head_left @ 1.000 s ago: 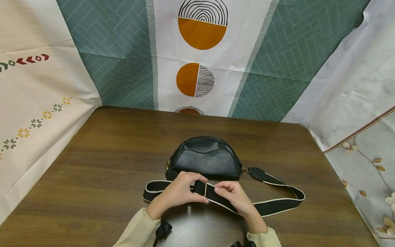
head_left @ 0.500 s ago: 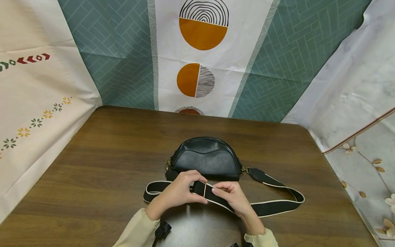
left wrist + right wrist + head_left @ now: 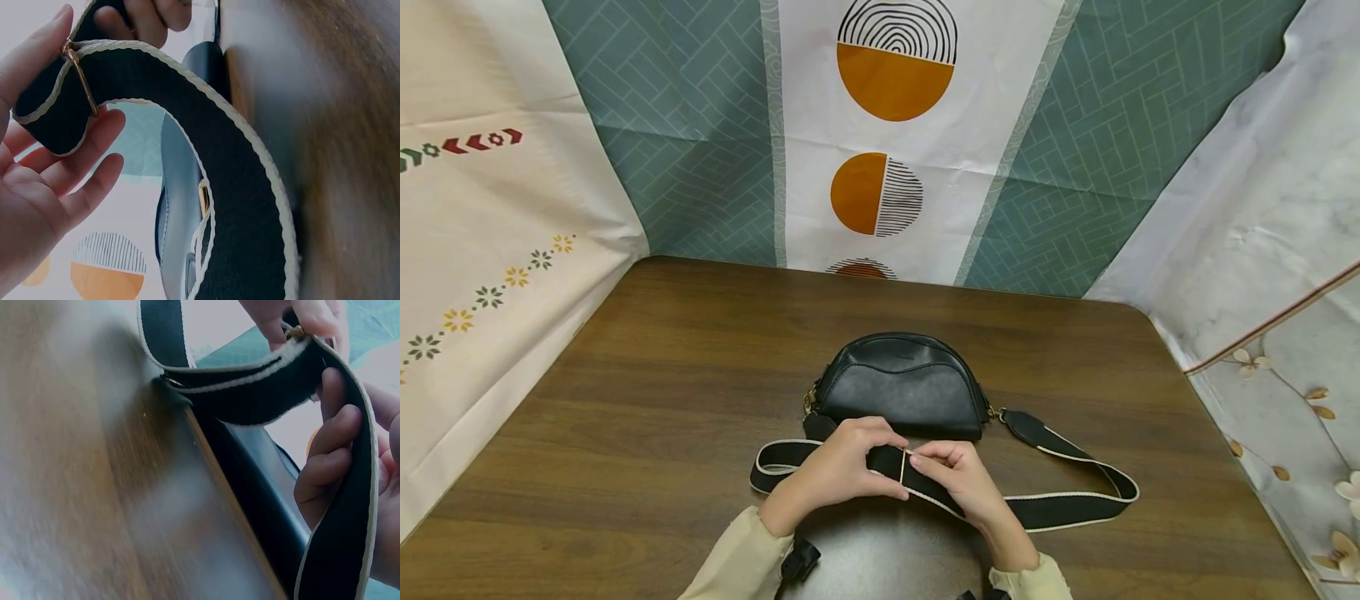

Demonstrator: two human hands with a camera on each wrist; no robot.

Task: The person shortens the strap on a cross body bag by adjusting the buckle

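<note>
Here's your left hand [image 3: 842, 468], thumb and fingers pinching the gold buckle [image 3: 903, 465] by its two ends, and right beside it your right hand [image 3: 958, 479] pinches the edge of the black strap [image 3: 1067, 510] between thumb and fingertips. The strap threads through that buckle, its pale trim showing, the gripped stretch up off the table [image 3: 625, 433]; one loop curls out past your left hand, another swings wide to your right and bends back to the bag [image 3: 898, 383]. And the bag sits on the table, just beyond both hands.
</note>
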